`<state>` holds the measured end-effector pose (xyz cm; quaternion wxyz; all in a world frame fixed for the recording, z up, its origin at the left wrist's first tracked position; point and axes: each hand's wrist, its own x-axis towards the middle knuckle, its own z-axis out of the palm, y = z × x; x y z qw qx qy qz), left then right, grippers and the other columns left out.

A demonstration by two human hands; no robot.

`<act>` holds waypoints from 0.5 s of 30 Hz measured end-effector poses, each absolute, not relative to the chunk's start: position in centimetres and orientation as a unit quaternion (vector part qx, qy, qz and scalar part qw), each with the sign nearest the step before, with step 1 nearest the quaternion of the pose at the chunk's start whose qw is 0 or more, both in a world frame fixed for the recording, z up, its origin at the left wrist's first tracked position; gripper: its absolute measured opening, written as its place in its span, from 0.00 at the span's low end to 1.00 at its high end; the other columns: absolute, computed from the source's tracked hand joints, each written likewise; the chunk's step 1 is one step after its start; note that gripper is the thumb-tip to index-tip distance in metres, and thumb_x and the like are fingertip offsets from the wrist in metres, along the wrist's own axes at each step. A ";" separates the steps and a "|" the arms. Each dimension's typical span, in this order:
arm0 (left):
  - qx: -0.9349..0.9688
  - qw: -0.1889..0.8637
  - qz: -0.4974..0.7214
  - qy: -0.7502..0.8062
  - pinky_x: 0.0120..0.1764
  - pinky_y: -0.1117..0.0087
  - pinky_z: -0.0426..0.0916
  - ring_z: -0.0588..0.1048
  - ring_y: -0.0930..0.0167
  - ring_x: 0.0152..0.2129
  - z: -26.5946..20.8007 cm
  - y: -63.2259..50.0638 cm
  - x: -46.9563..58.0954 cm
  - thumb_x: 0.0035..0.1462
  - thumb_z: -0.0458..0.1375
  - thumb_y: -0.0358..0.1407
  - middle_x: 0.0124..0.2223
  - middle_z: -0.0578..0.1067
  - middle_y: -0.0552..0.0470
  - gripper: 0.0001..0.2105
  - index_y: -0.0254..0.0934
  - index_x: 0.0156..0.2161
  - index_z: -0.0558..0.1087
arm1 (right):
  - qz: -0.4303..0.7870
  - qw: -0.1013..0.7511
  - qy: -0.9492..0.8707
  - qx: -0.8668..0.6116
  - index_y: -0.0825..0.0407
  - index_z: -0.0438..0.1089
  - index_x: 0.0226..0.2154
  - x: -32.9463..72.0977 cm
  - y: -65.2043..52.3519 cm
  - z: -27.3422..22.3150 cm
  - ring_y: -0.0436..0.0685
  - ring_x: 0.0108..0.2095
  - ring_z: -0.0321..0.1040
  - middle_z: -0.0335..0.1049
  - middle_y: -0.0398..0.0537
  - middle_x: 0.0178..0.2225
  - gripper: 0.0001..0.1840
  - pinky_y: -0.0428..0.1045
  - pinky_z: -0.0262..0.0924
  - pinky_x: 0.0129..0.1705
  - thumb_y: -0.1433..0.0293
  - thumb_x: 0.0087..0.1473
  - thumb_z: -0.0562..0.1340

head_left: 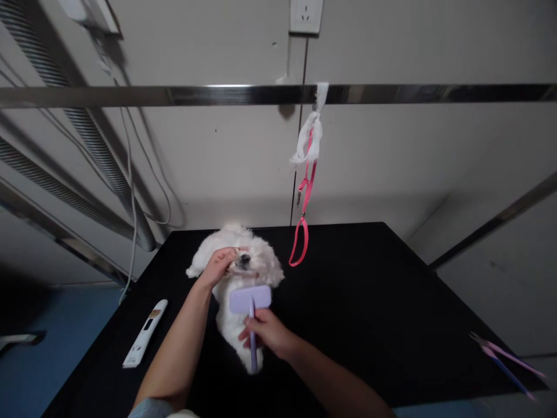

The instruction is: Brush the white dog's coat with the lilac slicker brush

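Clipper: white, slim, rounded plastic device [145, 335] with a dark panel, lying at the left of the flat black worktop [348, 302].
Left hand: bare hand [219, 266], fingers bent nearly closed, gripping fur beside the muzzle.
Dog: small, fluffy, white-coated dog [226, 281], left of centre on the worktop; nose dark, muzzle faintly pinkish, head towards the viewer, rump behind and to the left, one foreleg extended forward.
Brush: pale purple, rectangular-headed brush [250, 299] with a slim matching handle, back facing the viewer, head over the chest; contact with the fur cannot be told.
Right hand: bare hand [267, 331], fingers curled closed around the handle.
Leash: pinkish-red looped strap [310, 186], hanging from a knotted white cloth [310, 139].
Tool: metal-tipped, pink-and-blue-handled implement [488, 348], handles spread, at the right edge.
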<state>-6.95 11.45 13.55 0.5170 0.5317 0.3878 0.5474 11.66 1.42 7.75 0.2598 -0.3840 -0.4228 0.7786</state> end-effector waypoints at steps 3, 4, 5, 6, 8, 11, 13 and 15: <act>0.551 0.518 0.530 0.385 0.29 0.70 0.65 0.73 0.69 0.24 14.2 11.5 -6.8 0.44 0.65 0.46 0.34 0.79 0.44 0.15 0.34 0.21 0.73 | 0.787 0.252 -0.454 -0.333 0.54 0.63 0.35 11.5 1.7 8.1 0.51 0.23 0.69 0.74 0.47 0.28 0.28 0.49 0.62 0.30 0.50 0.42 0.67; 0.554 0.514 0.530 0.385 0.29 0.71 0.65 0.73 0.69 0.25 14.4 11.6 -6.7 0.44 0.65 0.46 0.34 0.79 0.44 0.15 0.34 0.21 0.73 | 0.770 0.289 -0.467 -0.324 0.54 0.63 0.35 11.4 1.9 8.2 0.51 0.25 0.70 0.74 0.47 0.29 0.27 0.50 0.62 0.32 0.51 0.41 0.67; 0.553 0.509 0.535 0.385 0.29 0.71 0.65 0.73 0.69 0.25 14.6 11.7 -6.7 0.44 0.65 0.46 0.32 0.78 0.45 0.15 0.34 0.21 0.73 | 0.750 0.327 -0.473 -0.327 0.54 0.63 0.34 11.3 2.2 8.2 0.51 0.27 0.70 0.74 0.46 0.30 0.27 0.50 0.63 0.35 0.51 0.40 0.68; 0.552 0.504 0.542 0.384 0.29 0.71 0.65 0.73 0.69 0.25 14.7 11.8 -6.6 0.44 0.65 0.46 0.31 0.78 0.46 0.16 0.35 0.21 0.72 | 0.734 0.350 -0.472 -0.341 0.54 0.63 0.33 11.3 2.4 8.0 0.51 0.27 0.70 0.73 0.46 0.29 0.27 0.50 0.62 0.36 0.51 0.39 0.68; 0.546 0.497 0.557 0.380 0.30 0.70 0.65 0.72 0.68 0.26 14.7 12.1 -6.5 0.44 0.65 0.47 0.28 0.76 0.47 0.17 0.35 0.19 0.70 | 0.736 0.328 -0.456 -0.379 0.54 0.62 0.31 11.2 2.6 7.5 0.51 0.26 0.70 0.73 0.45 0.28 0.27 0.49 0.62 0.33 0.50 0.39 0.68; 0.544 0.490 0.565 0.380 0.31 0.70 0.65 0.71 0.69 0.25 14.5 12.5 -6.6 0.44 0.64 0.47 0.25 0.74 0.49 0.18 0.36 0.18 0.69 | 0.785 0.229 -0.437 -0.374 0.54 0.62 0.34 11.4 2.4 7.1 0.51 0.22 0.68 0.73 0.46 0.27 0.28 0.48 0.60 0.28 0.49 0.41 0.66; 0.534 0.481 0.579 0.385 0.31 0.70 0.65 0.71 0.70 0.25 14.2 12.8 -6.6 0.44 0.64 0.47 0.25 0.74 0.50 0.17 0.36 0.19 0.68 | 0.782 0.258 -0.448 -0.348 0.54 0.62 0.36 11.6 2.5 7.5 0.51 0.23 0.69 0.74 0.47 0.29 0.28 0.48 0.61 0.29 0.50 0.42 0.66; 0.510 0.470 0.604 0.393 0.32 0.70 0.66 0.71 0.70 0.25 13.9 13.2 -6.7 0.43 0.64 0.45 0.27 0.74 0.51 0.16 0.35 0.20 0.68 | 0.752 0.321 -0.455 -0.352 0.54 0.63 0.35 11.7 2.8 7.8 0.51 0.27 0.71 0.74 0.47 0.30 0.27 0.49 0.62 0.33 0.52 0.42 0.67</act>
